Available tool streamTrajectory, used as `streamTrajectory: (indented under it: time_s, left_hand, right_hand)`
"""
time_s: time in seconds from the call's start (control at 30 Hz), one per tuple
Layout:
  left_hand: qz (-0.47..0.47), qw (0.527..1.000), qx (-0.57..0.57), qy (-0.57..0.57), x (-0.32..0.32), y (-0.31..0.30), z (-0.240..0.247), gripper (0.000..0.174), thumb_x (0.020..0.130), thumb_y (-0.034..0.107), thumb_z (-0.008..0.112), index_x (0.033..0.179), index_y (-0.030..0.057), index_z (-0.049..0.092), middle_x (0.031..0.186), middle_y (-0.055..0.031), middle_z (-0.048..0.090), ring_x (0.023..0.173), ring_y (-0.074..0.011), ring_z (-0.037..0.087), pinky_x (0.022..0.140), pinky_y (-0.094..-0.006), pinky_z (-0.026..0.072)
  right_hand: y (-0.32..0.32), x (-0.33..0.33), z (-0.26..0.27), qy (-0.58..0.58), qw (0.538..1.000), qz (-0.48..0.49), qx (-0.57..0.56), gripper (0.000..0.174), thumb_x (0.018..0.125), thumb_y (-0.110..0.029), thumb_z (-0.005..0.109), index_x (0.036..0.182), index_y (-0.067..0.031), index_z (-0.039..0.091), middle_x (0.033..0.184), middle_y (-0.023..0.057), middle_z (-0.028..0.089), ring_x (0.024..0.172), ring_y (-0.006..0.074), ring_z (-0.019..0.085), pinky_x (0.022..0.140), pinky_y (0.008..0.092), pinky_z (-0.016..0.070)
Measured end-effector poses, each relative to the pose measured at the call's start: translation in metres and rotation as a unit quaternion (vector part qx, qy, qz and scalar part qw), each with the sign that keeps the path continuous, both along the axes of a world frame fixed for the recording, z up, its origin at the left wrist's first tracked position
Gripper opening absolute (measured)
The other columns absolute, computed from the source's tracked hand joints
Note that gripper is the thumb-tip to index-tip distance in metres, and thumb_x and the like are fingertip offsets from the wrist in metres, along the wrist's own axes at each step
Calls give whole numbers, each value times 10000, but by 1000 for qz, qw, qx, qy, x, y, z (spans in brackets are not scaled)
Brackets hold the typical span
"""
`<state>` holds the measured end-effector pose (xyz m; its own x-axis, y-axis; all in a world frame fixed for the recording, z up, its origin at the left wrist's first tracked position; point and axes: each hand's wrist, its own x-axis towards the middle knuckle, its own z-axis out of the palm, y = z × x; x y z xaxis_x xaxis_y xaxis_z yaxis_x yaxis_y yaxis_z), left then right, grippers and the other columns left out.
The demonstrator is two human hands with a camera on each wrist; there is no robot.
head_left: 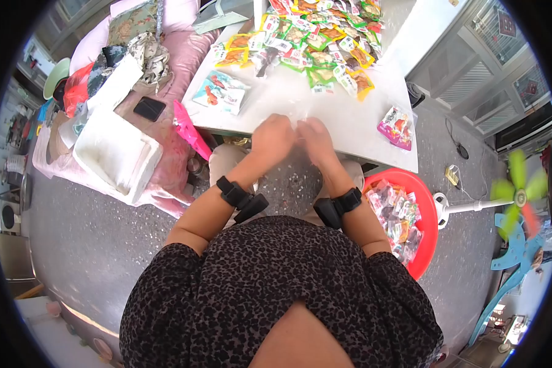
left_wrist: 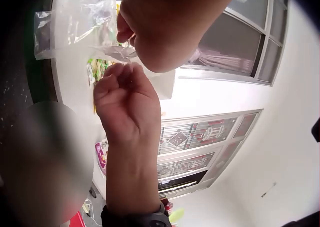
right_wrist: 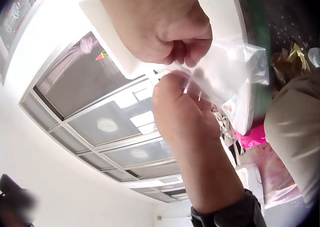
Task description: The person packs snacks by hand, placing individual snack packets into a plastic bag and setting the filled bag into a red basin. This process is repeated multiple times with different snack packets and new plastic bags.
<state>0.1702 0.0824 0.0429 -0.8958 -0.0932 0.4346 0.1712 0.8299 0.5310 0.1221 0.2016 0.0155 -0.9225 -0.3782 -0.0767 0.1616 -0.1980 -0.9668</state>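
Observation:
A clear plastic bag point(left_wrist: 85, 31) is pinched at its edge between both hands, just over the front edge of the white table point(head_left: 264, 113). The left hand point(head_left: 272, 140), also in the right wrist view point(right_wrist: 187, 111), has its fingers curled on the film. Close beside it the right hand point(head_left: 316, 142), seen in the left wrist view point(left_wrist: 127, 104), pinches the same edge with bent fingers. In the right wrist view the bag point(right_wrist: 235, 69) hangs loose and wrinkled. Whether its mouth is parted cannot be told.
Many colourful snack packets point(head_left: 319, 37) lie at the table's back. A blue-white packet point(head_left: 221, 92) is left, a pink one point(head_left: 397, 127) right. A red basin point(head_left: 432, 214) of packets stands at right, near a green-bladed fan point(head_left: 520, 196). A white foam box point(head_left: 113, 153) sits on pink cloth.

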Motion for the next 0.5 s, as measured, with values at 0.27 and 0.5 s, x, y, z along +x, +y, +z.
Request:
streamTrajectory:
  time_s: [0.27,0.5]
  left_hand:
    - [20,950,-181,253,-17,-18,49,70,610,69,524,629,51,460,675,-115,511,573,-282,512,497,-377,418]
    - [-9,981,-190,-26,-68,-5,-34,83,666,126,489,677,45,473,662,-132,528,562,-302,525,490,-395,419]
  right_hand:
    - [-8,-40,7,-31,999,-24,19,120,740,-133,473,807,-35,483,676,32,515,618,113,508,548,226,411]
    - [-5,-81,-47,88,966,-11,242,153,703,-149,497,728,0,516,650,107,544,618,182,539,552,285,419]
